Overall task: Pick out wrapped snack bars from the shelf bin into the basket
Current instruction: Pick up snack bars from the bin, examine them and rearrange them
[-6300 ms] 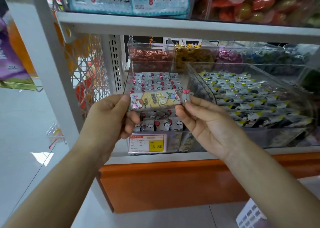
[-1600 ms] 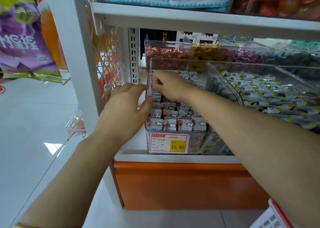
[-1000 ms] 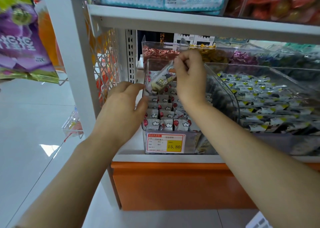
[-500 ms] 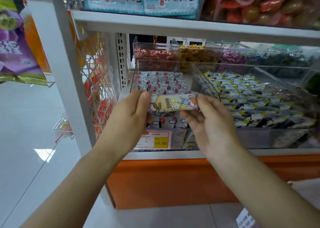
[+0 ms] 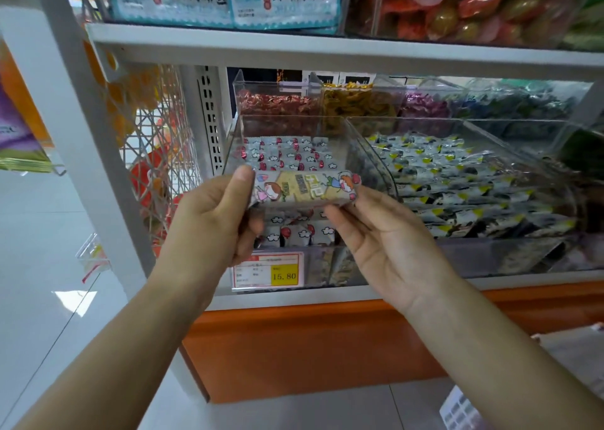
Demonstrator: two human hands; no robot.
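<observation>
Left hand (image 5: pixel 212 220) and right hand (image 5: pixel 389 243) pinch the ends of a pale cartoon-printed wrapped snack bar (image 5: pixel 304 189) at the clear plastic shelf bin's (image 5: pixel 287 128) front edge; the slick film could slip free.

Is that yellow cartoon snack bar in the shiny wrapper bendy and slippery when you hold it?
The yellow cartoon-printed wrapped snack bar is probably fairly stiff: it spans straight between the left hand and right hand without sagging. Its glossy wrapper may be a bit slippery. It is likely light, since pinches at its ends hold it up.

A price tag (image 5: pixel 266 271) sits above an orange plinth (image 5: pixel 327 348).
</observation>
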